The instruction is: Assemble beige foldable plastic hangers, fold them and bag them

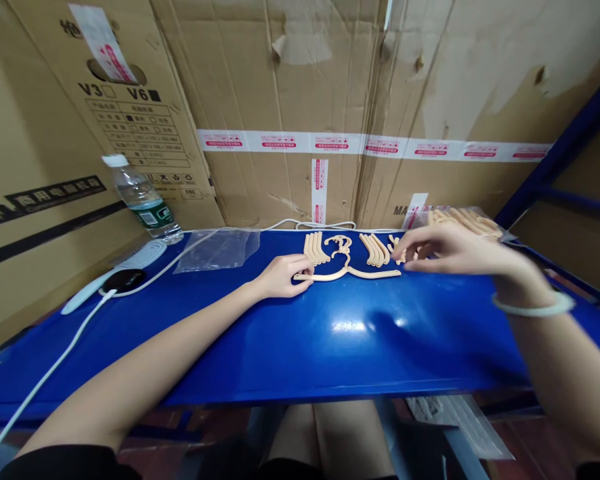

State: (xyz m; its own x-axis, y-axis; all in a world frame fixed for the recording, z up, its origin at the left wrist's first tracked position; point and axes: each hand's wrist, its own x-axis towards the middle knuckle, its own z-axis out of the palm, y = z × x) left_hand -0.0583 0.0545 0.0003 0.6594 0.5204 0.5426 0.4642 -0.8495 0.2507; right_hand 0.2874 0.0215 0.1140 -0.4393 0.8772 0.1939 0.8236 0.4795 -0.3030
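Note:
My left hand [286, 276] is closed on the left end of a cream-coloured clothes hanger [373, 273] lying flat on the blue table, its hook pointing away from me. My right hand [447, 248] hovers over several small cream pieces [399, 249], fingers bent down with a gap between thumb and forefinger; nothing shows held there. Behind the hanger are loose hooks [339, 243]. On either side of them lie a row of hanger arms [316, 248] and another row of curved hanger arms [375, 249].
A clear bag of cream parts [467, 220] lies at the back right. At the left are a flat plastic bag [217, 250], a water bottle [147, 203], a black round object [123, 281] and a white cable [75, 343]. Cardboard [280, 73] walls the back of the table [280, 347].

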